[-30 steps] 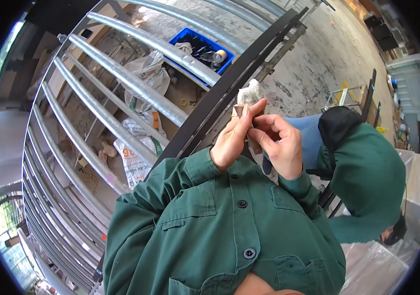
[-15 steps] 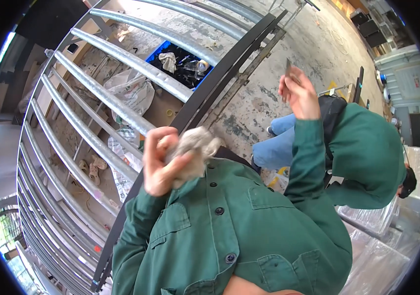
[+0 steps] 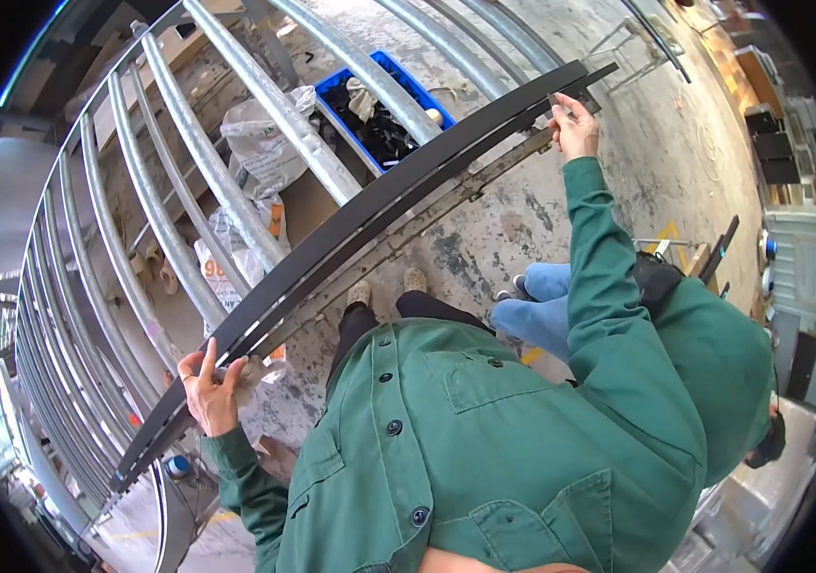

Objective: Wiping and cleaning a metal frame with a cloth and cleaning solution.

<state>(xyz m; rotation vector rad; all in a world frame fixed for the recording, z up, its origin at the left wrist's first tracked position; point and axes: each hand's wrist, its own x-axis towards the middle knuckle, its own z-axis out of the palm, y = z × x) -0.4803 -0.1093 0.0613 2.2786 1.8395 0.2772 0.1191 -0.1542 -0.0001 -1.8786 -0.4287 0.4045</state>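
A long black metal bar (image 3: 379, 196) runs diagonally in front of me, a narrow gap along its length. At its lower left part is my left hand (image 3: 212, 396), finger and thumb touching the bar, with a crumpled off-white cloth (image 3: 255, 375) bunched in it and partly hidden. My right hand (image 3: 577, 127) is closed in a pinch beside the bar's far right end. A small thin flat piece (image 3: 552, 99) shows at its fingertips; its kind is too small to make out.
Galvanised tubes (image 3: 298, 143) lie side by side beyond the bar. Under them are a blue crate (image 3: 410, 81) of dark parts and white plastic sacks (image 3: 260, 143). A co-worker in a green top (image 3: 723, 353) bends close on my right.
My left hand has come down and left with the cloth to the bar. The right hand has moved up to the bar's far end. More of the bar and my feet now show.
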